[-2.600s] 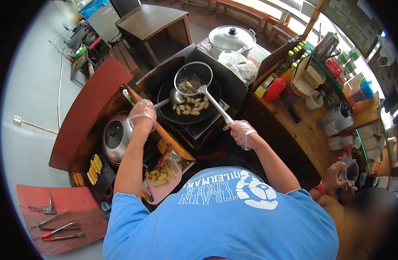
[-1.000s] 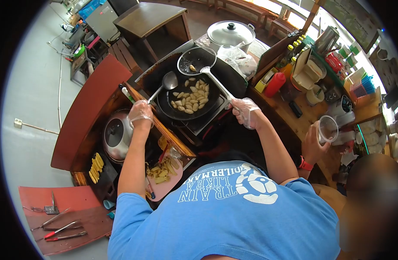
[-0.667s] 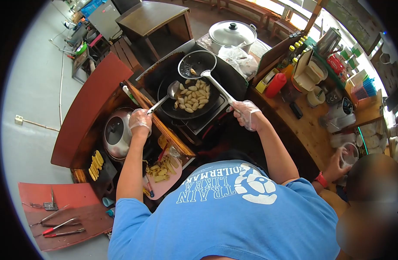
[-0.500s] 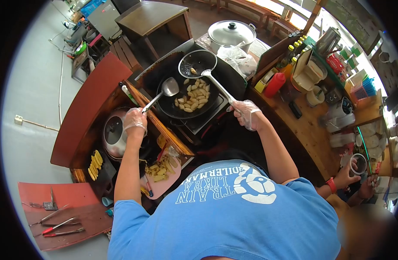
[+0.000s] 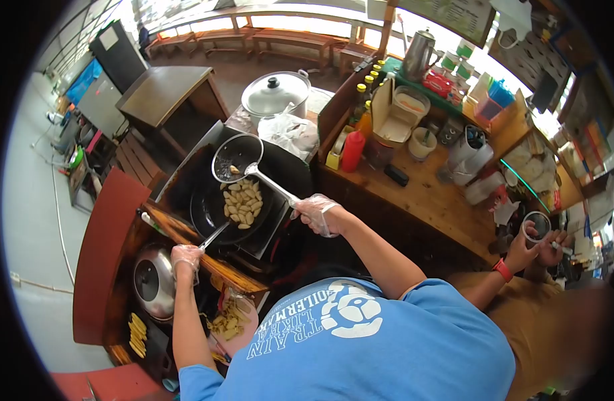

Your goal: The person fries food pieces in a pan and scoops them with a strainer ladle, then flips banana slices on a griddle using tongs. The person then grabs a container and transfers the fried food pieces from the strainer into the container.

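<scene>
My left hand (image 5: 185, 259), in a clear plastic glove, is closed around the handle of a metal spatula (image 5: 215, 235). The spatula's head is down among pale, wedge-like food pieces (image 5: 242, 200) in a dark wok (image 5: 201, 207) and is hidden there. My right hand (image 5: 320, 214), gloved too, grips the long handle of a round mesh strainer (image 5: 220, 152). That strainer is held over the far side of the wok, with one small piece of food in it.
Left of the wok sit a lidded pot (image 5: 153, 284), yellow slices (image 5: 138, 334) and a pink cutting board (image 5: 247, 321) with scraps. Behind stands a big silver pot (image 5: 273, 100). A red squeeze bottle (image 5: 352, 150) is on the right counter. Another person's hand (image 5: 521, 250) holds a clear cup.
The view has swung to the right. My left hand has lowered the spatula from above the wok's left side into the food. The strainer stays over the wok's far side.
</scene>
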{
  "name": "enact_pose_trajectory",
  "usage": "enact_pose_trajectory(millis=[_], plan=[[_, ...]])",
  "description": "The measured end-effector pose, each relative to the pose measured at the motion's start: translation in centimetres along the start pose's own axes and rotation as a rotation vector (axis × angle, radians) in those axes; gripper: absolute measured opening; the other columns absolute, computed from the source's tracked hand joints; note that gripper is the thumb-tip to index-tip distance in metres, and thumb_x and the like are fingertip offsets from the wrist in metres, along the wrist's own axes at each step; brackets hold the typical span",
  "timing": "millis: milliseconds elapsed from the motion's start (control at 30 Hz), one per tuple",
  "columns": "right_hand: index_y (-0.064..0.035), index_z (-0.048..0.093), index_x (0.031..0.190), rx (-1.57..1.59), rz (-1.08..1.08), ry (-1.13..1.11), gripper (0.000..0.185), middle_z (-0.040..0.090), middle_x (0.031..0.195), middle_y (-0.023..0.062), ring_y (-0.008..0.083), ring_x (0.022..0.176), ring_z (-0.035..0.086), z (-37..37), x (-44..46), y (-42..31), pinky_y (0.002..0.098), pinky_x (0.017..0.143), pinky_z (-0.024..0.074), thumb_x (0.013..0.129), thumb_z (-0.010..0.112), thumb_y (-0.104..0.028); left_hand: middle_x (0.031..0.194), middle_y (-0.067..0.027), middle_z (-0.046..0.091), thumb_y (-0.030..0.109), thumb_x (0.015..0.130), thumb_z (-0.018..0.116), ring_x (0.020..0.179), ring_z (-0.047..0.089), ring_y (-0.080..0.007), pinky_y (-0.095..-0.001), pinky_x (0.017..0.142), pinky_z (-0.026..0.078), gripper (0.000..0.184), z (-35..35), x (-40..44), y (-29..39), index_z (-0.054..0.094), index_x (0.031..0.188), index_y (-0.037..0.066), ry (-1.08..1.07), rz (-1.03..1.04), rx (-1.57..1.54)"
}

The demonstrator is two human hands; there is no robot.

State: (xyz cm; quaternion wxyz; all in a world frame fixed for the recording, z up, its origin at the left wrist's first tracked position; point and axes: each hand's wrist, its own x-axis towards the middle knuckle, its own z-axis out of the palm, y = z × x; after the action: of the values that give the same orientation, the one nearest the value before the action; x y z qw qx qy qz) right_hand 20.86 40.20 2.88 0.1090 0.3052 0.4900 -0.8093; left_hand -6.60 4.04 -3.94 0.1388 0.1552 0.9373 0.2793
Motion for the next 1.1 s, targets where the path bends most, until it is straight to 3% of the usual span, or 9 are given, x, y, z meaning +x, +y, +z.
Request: enact_pose_trajectory(millis=[100, 233, 333, 433, 500, 567, 767, 833, 1100], plan=[[-0.0095, 0.060, 0.079, -0.062, -0.004, 0.042, 0.031, 0.046, 0.059, -0.0023, 0.0097, 0.046, 0.041, 0.0, -0.4, 0.0, 0.0267, 0.040, 0.0302, 0.097, 0.058, -0.034, 0.080, -0.0152, 0.074, 0.017, 0.066, 0.078, 0.076, 0.072, -0.0270, -0.0364, 0.076, 0.055, 0.023, 1.1, 0.3, 1.4, 0.077, 0.084, 0.003, 0.066, -0.029, 0.012], [-0.0099, 0.060, 0.079, -0.033, -0.012, 0.049, 0.029, 0.047, 0.059, -0.0026, 0.0091, 0.045, 0.040, -0.3, -0.4, 0.4, 0.0261, 0.039, 0.0287, 0.096, 0.058, -0.033, 0.082, -0.0167, 0.073, 0.020, 0.069, 0.077, 0.078, 0.072, -0.0288, -0.0376, 0.077, 0.055, 0.025, -0.4, -1.8, 5.1, 0.077, 0.086, 0.003, 0.165, 0.136, 0.055], [-0.0100, 0.061, 0.078, 0.010, -0.017, 0.044, 0.026, 0.047, 0.058, -0.0025, 0.0091, 0.043, 0.039, -0.8, 0.2, 0.9, 0.0263, 0.037, 0.0275, 0.093, 0.060, -0.031, 0.085, -0.0179, 0.072, 0.022, 0.074, 0.073, 0.080, 0.070, -0.0339, -0.0421, 0.079, 0.055, 0.023, -1.8, -2.7, 8.2, 0.077, 0.088, 0.005, 0.156, 0.133, 0.232], [-0.0105, 0.060, 0.074, 0.076, -0.022, 0.046, 0.023, 0.047, 0.056, -0.0022, 0.0101, 0.042, 0.038, -0.7, 0.0, 0.7, 0.0276, 0.037, 0.0273, 0.089, 0.063, -0.027, 0.083, -0.0156, 0.070, 0.024, 0.076, 0.072, 0.082, 0.067, -0.0348, -0.0445, 0.078, 0.054, 0.019, -1.5, -2.0, 7.8, 0.075, 0.084, 0.007, 0.272, 0.304, 0.442], [-0.0073, 0.064, 0.086, 0.014, 0.016, 0.066, 0.023, 0.046, 0.058, -0.0038, 0.0075, 0.044, 0.038, -0.8, 0.3, 0.5, 0.0247, 0.040, 0.0292, 0.093, 0.062, -0.029, 0.083, -0.0158, 0.069, 0.024, 0.078, 0.071, 0.082, 0.067, -0.0347, -0.0448, 0.077, 0.054, 0.019, -1.3, -2.5, 8.7, 0.073, 0.083, 0.006, 0.313, 0.325, 0.429], [-0.0082, 0.063, 0.087, 0.032, 0.008, 0.032, 0.026, 0.046, 0.059, -0.0052, 0.0065, 0.045, 0.039, -0.7, 0.1, 0.4, 0.0245, 0.042, 0.0307, 0.094, 0.063, -0.033, 0.085, -0.0164, 0.069, 0.024, 0.078, 0.071, 0.083, 0.067, -0.0348, -0.0446, 0.077, 0.054, 0.020, -0.8, -2.6, 9.3, 0.073, 0.084, 0.005, 0.316, 0.348, 0.424], [-0.0099, 0.061, 0.084, 0.067, -0.021, -0.019, 0.024, 0.047, 0.059, -0.0034, 0.0091, 0.047, 0.040, -0.9, 0.3, 0.5, 0.0265, 0.043, 0.0313, 0.094, 0.061, -0.032, 0.096, -0.0164, 0.072, 0.025, 0.084, 0.070, 0.094, 0.068, -0.0332, -0.0426, 0.086, 0.053, 0.026, 1.0, -4.4, 11.6, 0.076, 0.100, 0.005, 0.303, 0.268, 0.385], [-0.0086, 0.062, 0.088, 0.049, -0.025, -0.027, 0.033, 0.048, 0.060, -0.0059, 0.0057, 0.046, 0.040, -0.9, 0.4, 0.5, 0.0232, 0.043, 0.0326, 0.094, 0.064, -0.041, 0.098, -0.0158, 0.072, 0.024, 0.085, 0.070, 0.094, 0.068, -0.0330, -0.0427, 0.085, 0.054, 0.026, 1.2, -4.3, 11.4, 0.075, 0.102, 0.006, 0.285, 0.226, 0.457], [-0.0094, 0.061, 0.085, 0.029, -0.022, -0.042, 0.031, 0.047, 0.060, -0.0047, 0.0072, 0.046, 0.040, -0.6, 0.4, 0.2, 0.0243, 0.043, 0.0322, 0.095, 0.063, -0.038, 0.096, -0.0145, 0.071, 0.026, 0.086, 0.069, 0.089, 0.070, -0.0326, -0.0429, 0.079, 0.056, 0.023, -0.9, -4.0, 9.0, 0.075, 0.100, 0.008, 0.388, 0.226, 0.481]])
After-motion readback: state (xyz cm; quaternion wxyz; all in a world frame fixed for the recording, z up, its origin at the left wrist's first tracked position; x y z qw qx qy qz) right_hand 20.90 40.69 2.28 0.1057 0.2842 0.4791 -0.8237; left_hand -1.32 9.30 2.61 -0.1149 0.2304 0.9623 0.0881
